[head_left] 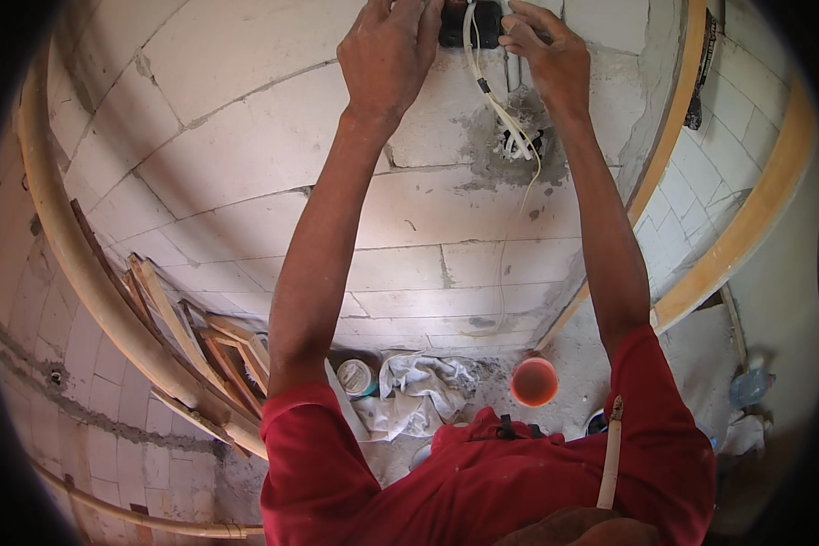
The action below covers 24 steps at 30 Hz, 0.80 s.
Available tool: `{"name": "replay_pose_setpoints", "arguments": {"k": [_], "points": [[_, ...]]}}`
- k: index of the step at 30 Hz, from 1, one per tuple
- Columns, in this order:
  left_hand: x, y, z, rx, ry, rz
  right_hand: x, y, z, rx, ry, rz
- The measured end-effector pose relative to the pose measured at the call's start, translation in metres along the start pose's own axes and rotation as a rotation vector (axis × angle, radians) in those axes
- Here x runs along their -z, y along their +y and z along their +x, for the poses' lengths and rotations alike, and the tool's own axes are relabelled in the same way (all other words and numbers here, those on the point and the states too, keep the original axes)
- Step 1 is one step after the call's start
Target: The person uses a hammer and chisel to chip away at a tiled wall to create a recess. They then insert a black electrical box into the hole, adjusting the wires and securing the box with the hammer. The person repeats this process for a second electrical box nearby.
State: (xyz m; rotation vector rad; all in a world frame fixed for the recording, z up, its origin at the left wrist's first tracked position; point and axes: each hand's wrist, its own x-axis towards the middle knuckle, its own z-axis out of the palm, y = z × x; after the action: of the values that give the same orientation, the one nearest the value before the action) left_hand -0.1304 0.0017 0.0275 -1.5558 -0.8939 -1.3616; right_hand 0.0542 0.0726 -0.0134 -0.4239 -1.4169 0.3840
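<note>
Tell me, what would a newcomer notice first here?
Probably the raised left hand and right hand, on either side of a black box at the top centre, against the pale block wall. Pale cables run down below it. Lower, right of centre, a round orange-red container stands out.

Head-worn fisheye view from close above, down the block wall (227, 164)

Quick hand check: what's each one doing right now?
Left hand: beside the black box, partly out of frame; grip cannot be told.
Right hand: half-curled at the box's other side; grip cannot be told.
</note>
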Motion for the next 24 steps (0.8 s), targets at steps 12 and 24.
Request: {"name": "replay_pose_setpoints", "arguments": {"k": [12,24], "points": [[-0.031,-0.009,0.011,-0.222,-0.014,0.005,-0.003,-0.015,0.014,-0.075,-0.051,-0.172],[-0.025,-0.006,0.013,-0.097,-0.100,0.024,0.001,-0.020,-0.011,0.118,-0.053,-0.307]]}}
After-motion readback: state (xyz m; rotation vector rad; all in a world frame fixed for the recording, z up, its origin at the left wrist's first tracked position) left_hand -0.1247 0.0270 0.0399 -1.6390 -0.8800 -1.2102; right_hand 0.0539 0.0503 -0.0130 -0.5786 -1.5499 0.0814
